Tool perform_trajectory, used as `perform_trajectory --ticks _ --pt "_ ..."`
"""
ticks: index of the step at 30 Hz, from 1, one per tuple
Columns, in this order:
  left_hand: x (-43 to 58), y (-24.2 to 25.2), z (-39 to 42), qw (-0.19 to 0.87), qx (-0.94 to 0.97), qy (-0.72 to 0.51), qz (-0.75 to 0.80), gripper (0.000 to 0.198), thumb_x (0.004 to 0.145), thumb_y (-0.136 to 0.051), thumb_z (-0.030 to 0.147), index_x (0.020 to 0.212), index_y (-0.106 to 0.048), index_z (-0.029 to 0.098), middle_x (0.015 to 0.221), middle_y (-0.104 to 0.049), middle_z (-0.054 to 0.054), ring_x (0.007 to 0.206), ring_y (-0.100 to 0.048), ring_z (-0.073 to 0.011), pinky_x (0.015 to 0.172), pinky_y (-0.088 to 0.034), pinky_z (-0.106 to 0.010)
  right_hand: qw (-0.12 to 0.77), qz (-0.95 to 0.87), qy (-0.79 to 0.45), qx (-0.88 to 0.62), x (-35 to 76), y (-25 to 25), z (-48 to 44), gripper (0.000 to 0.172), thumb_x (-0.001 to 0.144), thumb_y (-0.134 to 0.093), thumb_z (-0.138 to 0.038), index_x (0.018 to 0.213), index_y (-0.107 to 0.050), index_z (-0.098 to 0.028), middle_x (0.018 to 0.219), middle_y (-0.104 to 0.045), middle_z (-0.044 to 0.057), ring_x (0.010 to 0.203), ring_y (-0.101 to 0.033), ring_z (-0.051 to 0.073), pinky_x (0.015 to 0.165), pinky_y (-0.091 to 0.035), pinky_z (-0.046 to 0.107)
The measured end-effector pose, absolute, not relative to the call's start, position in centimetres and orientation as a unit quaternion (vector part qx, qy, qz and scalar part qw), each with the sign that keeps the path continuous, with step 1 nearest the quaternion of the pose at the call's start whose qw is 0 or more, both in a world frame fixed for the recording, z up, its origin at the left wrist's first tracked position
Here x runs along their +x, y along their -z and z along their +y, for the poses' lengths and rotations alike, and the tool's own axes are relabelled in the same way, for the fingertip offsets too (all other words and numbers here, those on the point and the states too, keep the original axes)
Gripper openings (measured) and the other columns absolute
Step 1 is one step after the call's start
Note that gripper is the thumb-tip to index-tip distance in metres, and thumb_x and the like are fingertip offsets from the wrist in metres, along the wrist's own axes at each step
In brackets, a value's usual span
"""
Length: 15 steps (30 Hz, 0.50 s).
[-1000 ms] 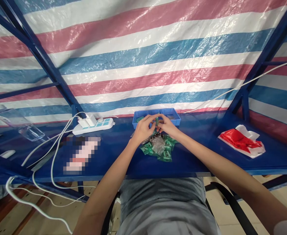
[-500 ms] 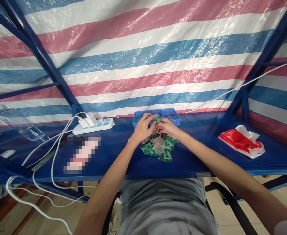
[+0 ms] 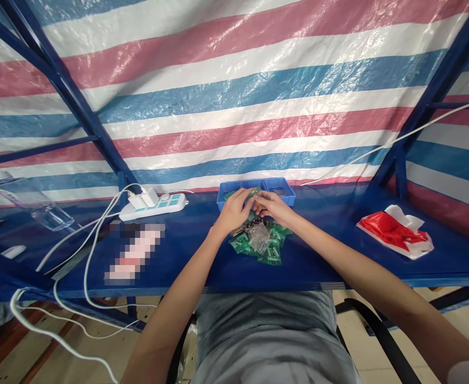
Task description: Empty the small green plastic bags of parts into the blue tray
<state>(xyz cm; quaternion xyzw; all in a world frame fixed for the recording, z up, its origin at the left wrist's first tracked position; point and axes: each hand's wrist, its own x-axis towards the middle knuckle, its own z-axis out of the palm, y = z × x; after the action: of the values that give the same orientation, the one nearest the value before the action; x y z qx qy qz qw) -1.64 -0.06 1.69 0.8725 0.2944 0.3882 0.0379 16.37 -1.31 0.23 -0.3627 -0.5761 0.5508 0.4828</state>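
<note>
Both my hands meet over the blue table [image 3: 202,256], just in front of a blue two-compartment tray [image 3: 286,200]. My left hand [image 3: 234,209] and my right hand [image 3: 270,205] pinch a small green packet [image 3: 252,196] between their fingertips, at the tray's near edge. Below the hands lies a heap of green packets [image 3: 272,248] with a clear bag of small parts [image 3: 258,236] on top. The tray's left compartment holds green packets; the right one holds something dark I cannot make out.
A white power strip [image 3: 154,207] with plugs and white cables [image 3: 86,256] lies at the left. A clear plastic box [image 3: 34,202] sits far left. A red-and-white bag [image 3: 394,230] rests at the right. A striped tarp hangs behind the blue frame.
The hands have dropped slightly and shifted toward the tray's front edge, still working the green packet between the fingertips. Nothing else has moved.
</note>
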Motion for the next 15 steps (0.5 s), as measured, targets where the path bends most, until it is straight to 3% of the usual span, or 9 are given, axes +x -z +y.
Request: perform_trajectory --ticks 6,15 --pt "-1.83 -1.49 0.07 0.049 0.853 -0.398 0.336 0.042 0.102 -0.044 0.027 0.144 -0.044 0.022 0.118 -0.065 -0.010 0.086 -0.065 -0.0186 0.080 -0.053 -0.032 0.516 -0.576 -0.478 -0.416 16.68 -0.05 -0.52 0.044 0.080 -0.069 -0.061 0.072 -0.054 -0.020 0.065 -0.058 -0.001 0.056 -0.054 0.011 0.051 -0.044 0.023" --pt "-1.76 -0.93 0.22 0.014 0.862 -0.370 0.346 0.050 0.090 -0.063 0.027 0.139 -0.052 0.029 0.135 -0.047 -0.011 0.104 -0.062 -0.0223 0.083 -0.055 -0.033 0.547 -0.547 -0.496 -0.395 16.31 -0.22 -0.92 0.042 0.077 -0.072 -0.058 0.072 -0.056 -0.019 0.068 -0.062 0.001 0.060 -0.058 0.012 0.053 -0.045 0.023"
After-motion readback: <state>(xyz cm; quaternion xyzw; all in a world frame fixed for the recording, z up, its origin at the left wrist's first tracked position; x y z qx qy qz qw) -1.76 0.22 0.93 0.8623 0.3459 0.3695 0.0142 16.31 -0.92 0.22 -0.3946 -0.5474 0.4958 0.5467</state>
